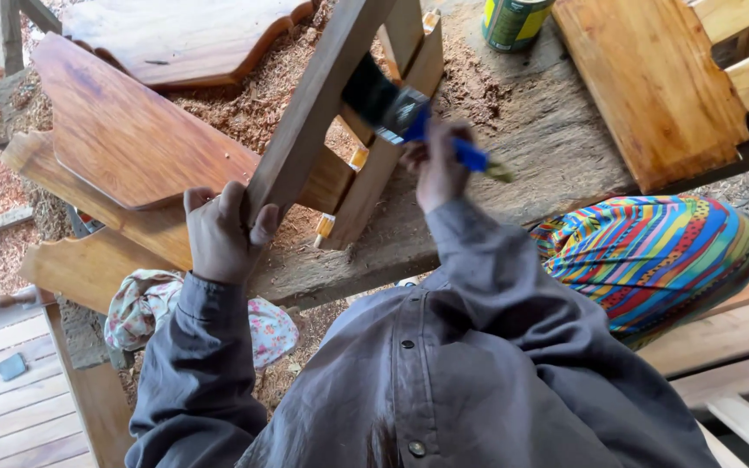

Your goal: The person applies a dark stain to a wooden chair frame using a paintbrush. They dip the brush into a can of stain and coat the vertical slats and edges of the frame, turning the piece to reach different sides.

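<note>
Frame: a small wooden frame (340,113) of rails and cross pieces stands tilted on the workbench (530,130), centre to upper middle of the picture, amid sawdust (244,95).
Left hand: the left hand (223,234), lower left of centre, wraps the lower end of the frame's long rail, fingers curled over the top and thumb on the near side, closed firmly on the wood.
Right hand: the right hand (439,169), centre of the picture, is closed around the blue handle of a brush (400,108); the dark bristles lie against an inner rail.
Brush: wide and flat, metal ferrule, bristles pointing to the upper left.
Can: a green and yellow can (513,19) stands at the top edge, right of centre, well apart from the brush.
Boards: shaped, glossy brown boards (123,130) lie stacked in the upper left; a paler board (652,87) lies in the upper right.
Cloths: a flowered cloth (145,303) hangs at lower left; a striped bundle (652,260) sits at right.
Doing it well, as I judge: keep the left grip steady so the frame does not rock, draw the bristles along the grain in long strokes, work into the joints, and keep fingers off wet faces.
</note>
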